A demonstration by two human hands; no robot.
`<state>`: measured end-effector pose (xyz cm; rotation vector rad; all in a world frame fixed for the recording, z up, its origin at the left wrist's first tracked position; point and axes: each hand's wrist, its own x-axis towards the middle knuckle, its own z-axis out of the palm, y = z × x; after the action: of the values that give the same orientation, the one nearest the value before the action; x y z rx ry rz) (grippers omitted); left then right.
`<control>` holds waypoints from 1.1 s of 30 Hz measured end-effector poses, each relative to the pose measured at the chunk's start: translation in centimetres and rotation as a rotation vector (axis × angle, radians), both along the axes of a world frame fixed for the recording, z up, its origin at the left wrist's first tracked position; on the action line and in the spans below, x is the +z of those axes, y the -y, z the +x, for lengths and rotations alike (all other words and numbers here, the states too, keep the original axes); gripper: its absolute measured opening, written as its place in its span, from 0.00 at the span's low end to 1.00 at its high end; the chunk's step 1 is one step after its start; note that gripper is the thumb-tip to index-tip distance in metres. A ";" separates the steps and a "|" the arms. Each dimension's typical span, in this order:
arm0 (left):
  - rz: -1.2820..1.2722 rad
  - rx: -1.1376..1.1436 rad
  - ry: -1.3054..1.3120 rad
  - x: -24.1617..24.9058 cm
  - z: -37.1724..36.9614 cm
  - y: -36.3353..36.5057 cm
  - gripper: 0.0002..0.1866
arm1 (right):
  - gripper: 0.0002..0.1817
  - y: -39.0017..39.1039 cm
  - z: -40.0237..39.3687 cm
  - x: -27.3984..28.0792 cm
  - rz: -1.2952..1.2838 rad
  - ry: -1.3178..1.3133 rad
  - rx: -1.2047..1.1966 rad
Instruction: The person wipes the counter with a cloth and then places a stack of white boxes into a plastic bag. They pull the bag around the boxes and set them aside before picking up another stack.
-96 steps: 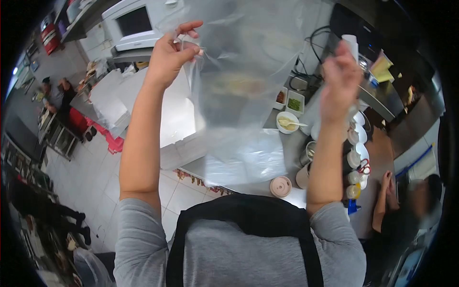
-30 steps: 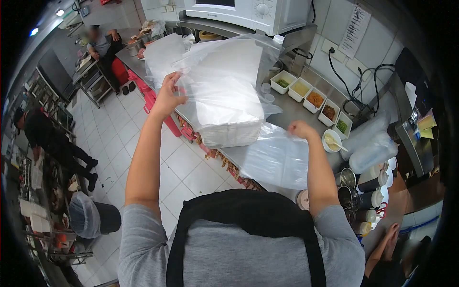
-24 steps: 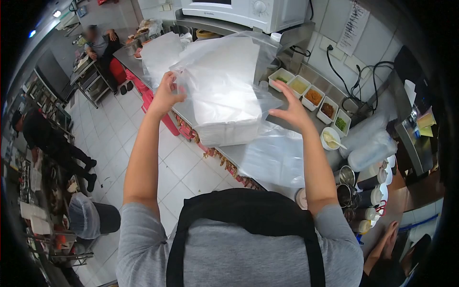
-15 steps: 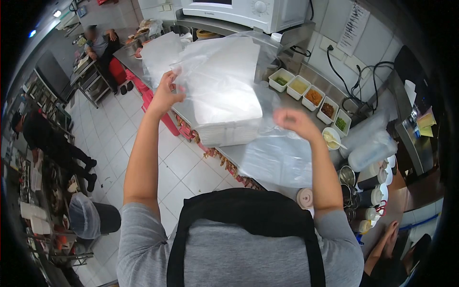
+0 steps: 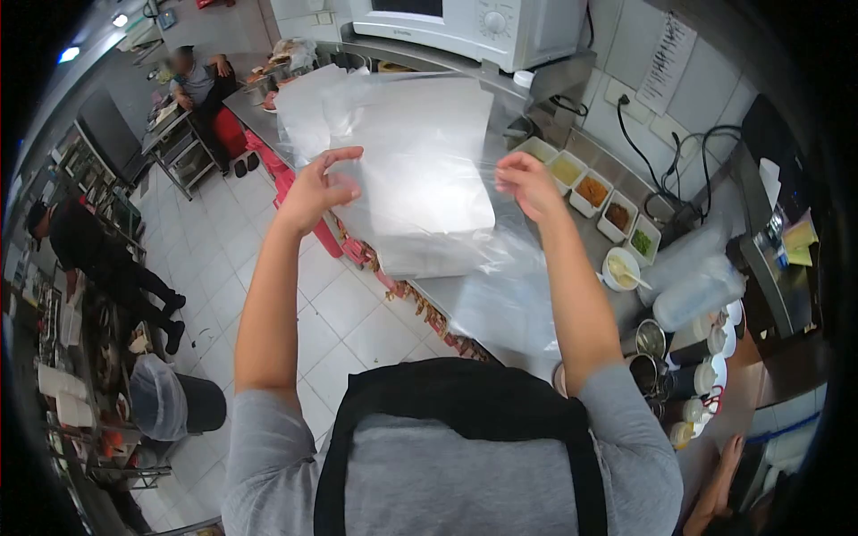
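Observation:
A stack of white sheets (image 5: 433, 192) lies on the metal counter, with clear plastic film (image 5: 416, 147) spread over its top and sides. At the stack's left edge is my left hand (image 5: 320, 192), its index finger stretched out and its thumb apart, beside the film. My right hand (image 5: 529, 186), at the stack's right edge, has its fingertips pinched on the film, which is drawn in creases toward them. More clear plastic (image 5: 505, 308) lies on the counter in front of the stack.
A microwave (image 5: 456, 27) stands behind the stack. On the right are small white tubs (image 5: 590, 192) of toppings, a white bowl (image 5: 621, 268) with a spoon, and several bottles. A bin (image 5: 201, 402) stands on the floor at left. Other people are at left and lower right.
My right hand has moved up and left to the stack's edge and now pinches the film. The film is pulled further across the stack. My left hand has shifted slightly right and down.

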<state>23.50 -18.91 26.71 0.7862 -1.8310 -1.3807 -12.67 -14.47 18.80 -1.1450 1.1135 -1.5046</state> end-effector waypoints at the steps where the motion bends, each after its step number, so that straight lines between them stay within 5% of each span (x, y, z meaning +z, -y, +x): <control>1: -0.050 -0.003 -0.044 1.2 0.5 -1.4 0.30 | 0.15 -2.7 0.7 2.5 -0.066 0.007 0.059; 6: -0.554 -0.035 -0.157 8.5 4.3 -9.5 0.38 | 0.22 -17.5 4.6 13.9 -0.566 -0.112 -0.005; 8: -0.494 -0.041 -0.215 9.3 4.8 -11.7 0.40 | 0.24 -19.0 4.2 14.5 -0.736 -0.239 -0.042; 12: -0.712 -0.030 -0.045 7.0 4.4 -7.7 0.42 | 0.26 -16.2 3.7 12.4 -0.555 -0.378 -0.139; 16: -0.425 0.039 0.135 -2.2 2.3 -0.3 0.39 | 0.24 -6.8 1.4 1.8 -0.305 -0.456 -0.191; 20: -0.126 0.054 0.065 -6.2 0.6 3.7 0.34 | 0.20 -3.5 1.1 -0.6 -0.141 -0.332 -0.210; 25: 0.081 0.102 -0.013 -6.9 -0.1 4.0 0.27 | 0.19 -2.3 1.0 -1.5 0.055 -0.208 -0.198; 33: 0.228 0.074 0.078 -7.9 0.2 4.7 0.35 | 0.18 -2.7 1.2 -2.8 0.045 -0.264 -0.282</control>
<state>23.67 -23.57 18.84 1.0272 -1.7029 -1.5474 -11.52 -11.74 16.03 -1.2192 1.5343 -1.5602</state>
